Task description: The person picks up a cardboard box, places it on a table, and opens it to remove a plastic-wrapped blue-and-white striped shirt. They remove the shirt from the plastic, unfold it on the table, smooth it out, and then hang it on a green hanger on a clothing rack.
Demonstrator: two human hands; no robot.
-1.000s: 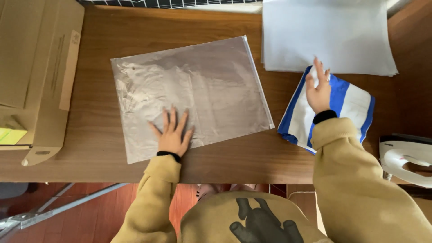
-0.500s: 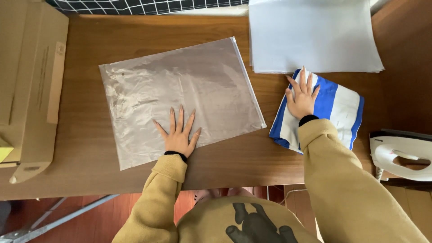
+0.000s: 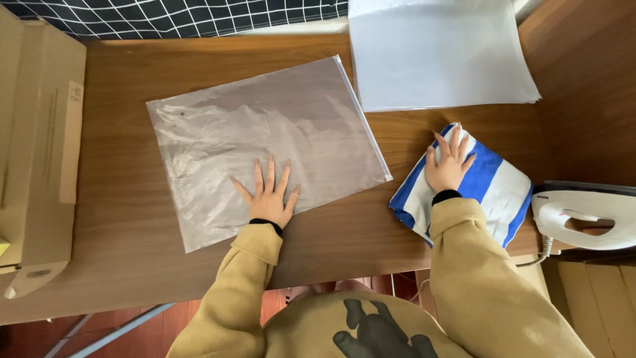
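Note:
A clear, frosted plastic zip bag (image 3: 265,139) lies flat on the wooden table (image 3: 119,219). My left hand (image 3: 268,195) rests palm down on the bag's near edge, fingers spread. A folded blue and white striped cloth (image 3: 490,192) lies to the right of the bag. On the cloth's left part my right hand (image 3: 449,164) lies flat, fingers apart. Neither hand grips anything.
A stack of white sheets or bags (image 3: 437,53) lies at the back right. A cardboard box (image 3: 36,139) fills the left edge. A white clothes iron (image 3: 586,219) stands at the right, by a wooden side wall. A black grid-patterned fabric (image 3: 172,16) runs behind the table.
My right hand has slid the striped cloth leftward, closer to the bag. My left hand stays pressed on the bag. The camera view has shifted.

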